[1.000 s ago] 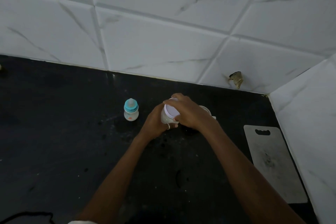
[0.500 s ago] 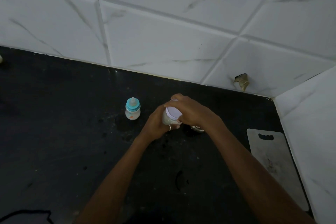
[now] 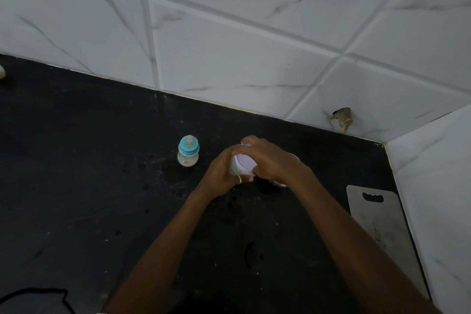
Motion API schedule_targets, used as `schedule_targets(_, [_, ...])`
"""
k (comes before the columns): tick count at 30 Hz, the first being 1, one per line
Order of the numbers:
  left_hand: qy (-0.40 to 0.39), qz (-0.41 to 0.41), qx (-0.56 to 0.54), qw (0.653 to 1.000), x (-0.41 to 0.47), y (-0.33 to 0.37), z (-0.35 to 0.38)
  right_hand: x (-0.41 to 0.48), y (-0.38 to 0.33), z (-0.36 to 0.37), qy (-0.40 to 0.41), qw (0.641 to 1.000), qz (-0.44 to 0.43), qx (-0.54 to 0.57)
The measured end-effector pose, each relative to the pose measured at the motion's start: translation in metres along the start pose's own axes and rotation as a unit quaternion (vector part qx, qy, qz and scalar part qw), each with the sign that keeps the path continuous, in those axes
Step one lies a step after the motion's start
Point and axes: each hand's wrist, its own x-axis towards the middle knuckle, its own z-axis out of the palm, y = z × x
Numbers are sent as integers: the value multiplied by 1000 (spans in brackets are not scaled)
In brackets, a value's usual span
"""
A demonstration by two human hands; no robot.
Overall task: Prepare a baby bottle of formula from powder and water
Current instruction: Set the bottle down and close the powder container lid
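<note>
A small baby bottle (image 3: 188,151) with a teal collar and a clear teat stands upright on the black counter, holding pale liquid. To its right, both my hands hold a small pale jar (image 3: 235,168) with a white lid (image 3: 246,162). My left hand (image 3: 220,177) wraps the jar's body from the left. My right hand (image 3: 270,160) grips the lid from above, fingers curled round its rim. A metal vessel's rim (image 3: 280,184) peeks out behind my right wrist, mostly hidden.
The black counter (image 3: 102,186) meets white tiled walls at the back and right. A grey cutting board (image 3: 379,227) lies flat by the right wall. A black cable (image 3: 33,293) curls at the bottom left. Wet spots dot the counter near the bottle.
Both hands stay on the jar and its lid; the right hand's grip on the lid has shifted slightly. The bottle has not moved. The view has tilted a little.
</note>
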Motion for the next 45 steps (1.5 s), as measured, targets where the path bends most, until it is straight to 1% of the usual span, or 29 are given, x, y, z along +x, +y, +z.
schedule_targets(7, [-2,-6,-8,1000,2,-2,1,4,-1,3,0,1000,21,-13])
schedule_targets(12, [1,-8,-5,1000,3,-4,2,3,-1,3,6,1000,20,6])
schedule_targets(17, [-1,-11,-12,1000,3,-3,2,-3,1,-2,2,1000,-8,25])
schedule_targets(21, [1,0,-9,1000,2,-3,1,-3,3,-1,-3,1000,-29,8])
schedule_targets(26, [-1,5,-3,1000,2,-3,0,2,4,-1,-13,1000,-18,-13])
schedule_targets(30, [-5,-4,6,1000,3,-6,0,5,4,4,14,999,24,-27])
schedule_targets(33, [-3,-7,22,1000,4,-8,1,7,-4,14,53,994,84,-42])
schedule_targets(37, [2,15,49,999,5,-8,2,12,-23,29,120,973,192,-49])
schedule_targets(40, [3,32,48,998,5,-8,1,16,-34,38,184,950,250,-33])
schedule_targets(42, [1,29,51,998,5,-7,0,17,-36,42,207,940,270,-26])
schedule_targets(45, [0,23,61,998,6,-10,1,17,-37,45,215,937,274,-35])
